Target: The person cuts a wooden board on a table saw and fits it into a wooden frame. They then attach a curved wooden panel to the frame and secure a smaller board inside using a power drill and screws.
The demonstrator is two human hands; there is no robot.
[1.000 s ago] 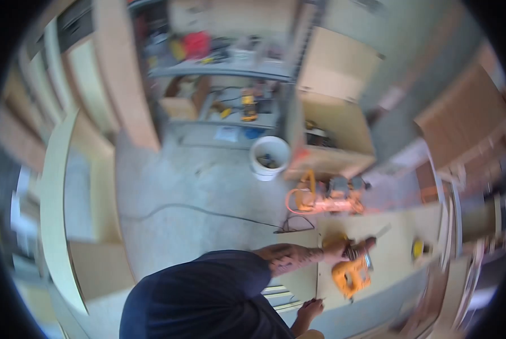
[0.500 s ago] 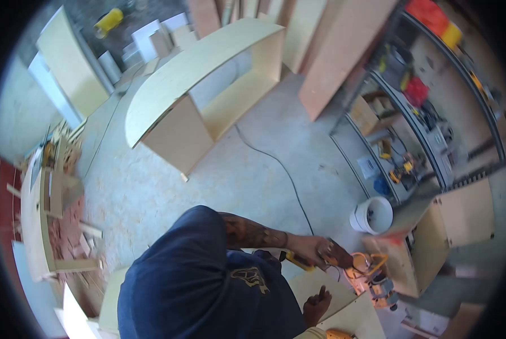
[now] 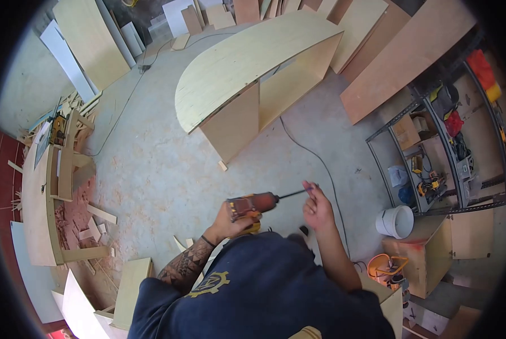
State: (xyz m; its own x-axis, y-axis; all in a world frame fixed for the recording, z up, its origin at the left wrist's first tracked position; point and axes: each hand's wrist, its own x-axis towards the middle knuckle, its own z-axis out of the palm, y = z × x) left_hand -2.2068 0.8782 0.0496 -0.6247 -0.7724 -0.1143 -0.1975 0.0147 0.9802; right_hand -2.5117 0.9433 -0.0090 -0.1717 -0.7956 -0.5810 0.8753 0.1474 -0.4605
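Observation:
My left hand [image 3: 230, 222] is closed around the grip of a cordless drill [image 3: 253, 206] with a dark red-brown body and some yellow below. The drill is held level in front of my chest. From its chuck a long dark bit [image 3: 292, 194] points to the right. At the far end of the bit is my right hand [image 3: 319, 210], thumb and forefinger pinched at the tip, the other fingers curled. Whether a small screw sits at that tip is too small to tell.
A curved plywood counter [image 3: 236, 62] stands ahead, a cable [image 3: 315, 152] running from it across the floor. On the right are a metal shelf [image 3: 428, 130], a white bucket [image 3: 395, 221] and an orange bucket [image 3: 382, 268]. A curved wooden piece [image 3: 41, 220] and offcuts lie left.
My left hand has brought the drill from beside the orange bucket back to the left, before my chest. My right hand has risen to the bit's tip. The view has shifted.

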